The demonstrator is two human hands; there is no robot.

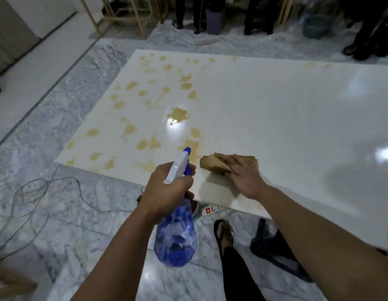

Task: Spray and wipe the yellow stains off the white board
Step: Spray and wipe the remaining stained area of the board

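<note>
At the bottom of the view, our two bare forearms reach forward over a marble floor [65, 118]. Our left hand [167, 187] is closed around the neck of a blue spray bottle [176, 235], fingers on the trigger, the white nozzle [178, 168] pointing forward over the near edge of the board [275, 109]. The bottle hangs below the hand, tilted. Just to its right, our right hand [245, 174] lies flat, fingers spread, pressing a brown folded cloth [214, 162] onto the board near that edge. Under the edge we see a foot in a sandal [224, 231] and a power strip [211, 210] with a red lit switch. A loose cable [36, 192] coils on the floor to the left. The white board lies flat; yellow stains [178, 115] dot its left half, while the right half looks clean and glossy. Beyond the board, at the far wall, stand wooden frames [136, 16] and the dark legs of people [188, 11].
</note>
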